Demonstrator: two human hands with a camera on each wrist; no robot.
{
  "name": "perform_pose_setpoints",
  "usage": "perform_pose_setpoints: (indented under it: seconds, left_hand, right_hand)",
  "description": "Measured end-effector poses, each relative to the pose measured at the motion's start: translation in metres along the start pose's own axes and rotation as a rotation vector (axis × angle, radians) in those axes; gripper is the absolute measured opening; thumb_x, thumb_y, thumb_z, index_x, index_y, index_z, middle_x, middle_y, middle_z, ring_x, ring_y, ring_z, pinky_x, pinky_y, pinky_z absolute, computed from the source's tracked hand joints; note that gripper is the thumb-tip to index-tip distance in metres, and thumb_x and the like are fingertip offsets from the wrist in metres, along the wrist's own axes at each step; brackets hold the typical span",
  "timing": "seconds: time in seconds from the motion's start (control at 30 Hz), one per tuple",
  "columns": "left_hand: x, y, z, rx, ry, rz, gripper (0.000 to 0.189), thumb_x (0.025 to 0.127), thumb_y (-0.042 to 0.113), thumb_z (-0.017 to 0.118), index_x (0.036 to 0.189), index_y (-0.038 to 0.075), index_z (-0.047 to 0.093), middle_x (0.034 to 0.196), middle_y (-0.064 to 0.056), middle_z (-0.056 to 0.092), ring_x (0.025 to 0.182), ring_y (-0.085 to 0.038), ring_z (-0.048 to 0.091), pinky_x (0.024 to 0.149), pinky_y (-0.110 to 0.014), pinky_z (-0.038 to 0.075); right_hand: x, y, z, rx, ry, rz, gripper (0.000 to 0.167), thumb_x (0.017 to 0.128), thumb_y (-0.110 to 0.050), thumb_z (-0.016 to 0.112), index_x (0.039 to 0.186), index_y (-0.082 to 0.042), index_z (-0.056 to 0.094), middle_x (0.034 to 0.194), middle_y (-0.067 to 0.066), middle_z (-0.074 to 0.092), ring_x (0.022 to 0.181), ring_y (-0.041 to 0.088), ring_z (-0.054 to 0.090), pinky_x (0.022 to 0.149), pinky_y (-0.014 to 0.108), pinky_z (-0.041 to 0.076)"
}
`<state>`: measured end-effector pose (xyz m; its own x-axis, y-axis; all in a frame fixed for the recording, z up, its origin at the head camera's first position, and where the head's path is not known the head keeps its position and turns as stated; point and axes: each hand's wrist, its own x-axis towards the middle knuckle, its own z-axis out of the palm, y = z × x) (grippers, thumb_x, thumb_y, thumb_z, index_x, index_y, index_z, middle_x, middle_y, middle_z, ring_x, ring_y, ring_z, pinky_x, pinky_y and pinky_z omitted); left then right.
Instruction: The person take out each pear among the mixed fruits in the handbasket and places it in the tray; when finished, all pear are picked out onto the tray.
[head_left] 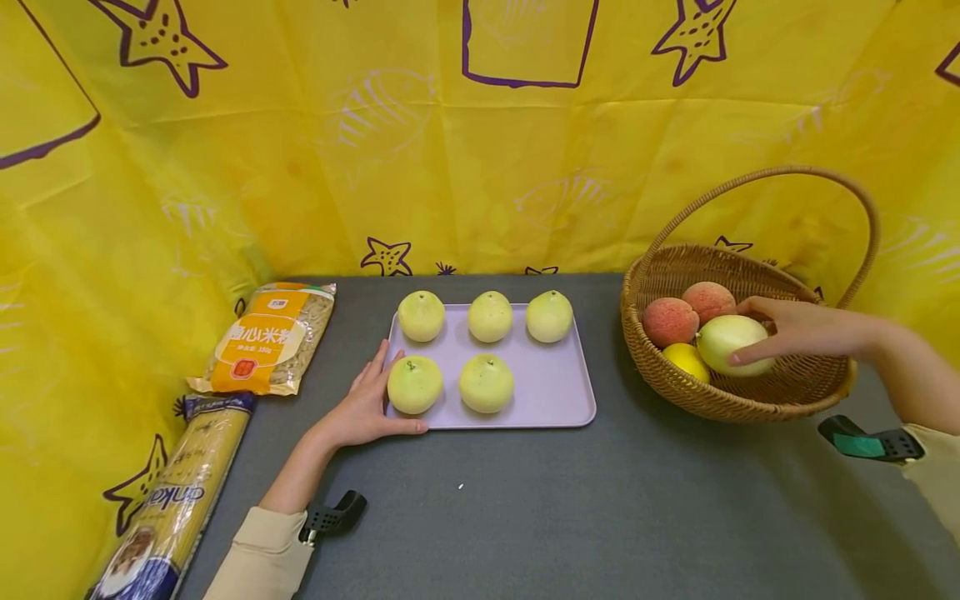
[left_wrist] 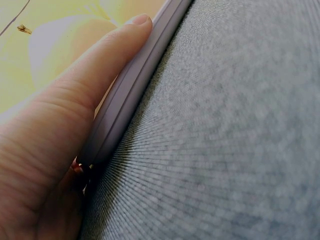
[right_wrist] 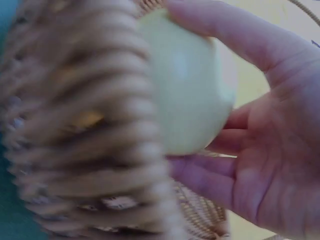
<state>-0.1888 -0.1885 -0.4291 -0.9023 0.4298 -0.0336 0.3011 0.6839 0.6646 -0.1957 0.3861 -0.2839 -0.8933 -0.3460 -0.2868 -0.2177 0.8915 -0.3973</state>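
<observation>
In the head view, the right hand [head_left: 795, 333] grips a smooth, pale green melon [head_left: 731, 343] inside a wicker basket [head_left: 738, 404]. The thumb is on its near side and the fingers curl round the far side. In the right wrist view the same melon [right_wrist: 187, 90] sits between thumb and fingers, just behind the blurred basket rim [right_wrist: 145, 130]. A light purple tray [head_left: 551, 387] carries several round, yellow-green melons [head_left: 487, 383]. At the tray's front left corner rests the left hand [head_left: 367, 408], fingers spread. Its straight thumb [left_wrist: 107, 57] lies along the tray's edge [left_wrist: 122, 100].
Two peaches [head_left: 670, 322] and a yellow lemon-like fruit [head_left: 686, 361] lie in the basket beside the melon. The basket's tall handle [head_left: 810, 171] arches over it. At the left are a bag of rice noodles [head_left: 258, 342] and a long pasta packet [head_left: 183, 492]. Yellow cloth [head_left: 487, 183] hangs behind.
</observation>
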Motion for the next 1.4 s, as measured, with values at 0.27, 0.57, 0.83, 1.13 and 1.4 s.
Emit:
perform_pose_setpoints:
  seconds: [0.27, 0.57, 0.83, 1.13, 1.4]
  left_hand:
    - [0.001, -0.003, 0.002, 0.004, -0.003, 0.003, 0.124, 0.069, 0.056, 0.083, 0.155, 0.0, 0.012, 0.16, -0.021, -0.014, 0.146, -0.04, -0.004, 0.112, -0.061, 0.0]
    - [0.002, -0.005, 0.001, -0.003, 0.001, 0.011, 0.123, 0.07, 0.055, 0.083, 0.155, 0.001, 0.014, 0.16, -0.021, -0.014, 0.146, -0.039, -0.005, 0.111, -0.062, 0.0]
    - [0.002, -0.005, 0.001, 0.002, 0.0, 0.014, 0.123, 0.069, 0.056, 0.083, 0.156, 0.002, 0.014, 0.16, -0.021, -0.013, 0.147, -0.037, -0.005, 0.111, -0.062, 0.0]
    - [0.001, -0.005, 0.001, 0.003, 0.002, 0.009, 0.123, 0.069, 0.056, 0.083, 0.155, 0.002, 0.014, 0.16, -0.022, -0.013, 0.146, -0.039, -0.004, 0.111, -0.062, -0.001]
    - [0.0, -0.004, 0.0, 0.01, 0.007, 0.013, 0.123, 0.068, 0.058, 0.082, 0.155, 0.002, 0.016, 0.16, -0.021, -0.013, 0.146, -0.039, -0.004, 0.111, -0.062, 0.0]
  right_hand:
    - [-0.003, -0.015, 0.016, 0.185, 0.075, 0.075, 0.068, 0.094, -0.038, 0.062, 0.141, 0.003, 0.034, 0.122, 0.02, 0.054, 0.103, 0.033, 0.053, 0.077, 0.045, 0.045]
    - [-0.004, -0.036, 0.031, 0.405, 0.117, 0.06, 0.058, 0.101, -0.035, 0.052, 0.152, -0.026, 0.026, 0.128, 0.019, 0.051, 0.104, 0.029, 0.051, 0.08, 0.048, 0.044]
    - [-0.001, -0.044, 0.042, 0.674, 0.158, 0.032, 0.052, 0.102, -0.026, 0.052, 0.148, -0.028, 0.027, 0.118, 0.002, 0.053, 0.095, 0.011, 0.056, 0.079, 0.03, 0.05]
    - [0.007, -0.06, 0.051, 1.055, 0.142, -0.119, 0.047, 0.104, -0.015, 0.046, 0.147, -0.007, 0.027, 0.133, -0.004, 0.03, 0.097, 0.005, 0.057, 0.082, 0.02, 0.047]
    - [0.012, -0.076, 0.062, 1.391, 0.102, -0.25, 0.024, 0.104, -0.007, 0.042, 0.128, -0.007, 0.046, 0.128, 0.002, 0.049, 0.11, 0.011, 0.06, 0.091, 0.023, 0.048]
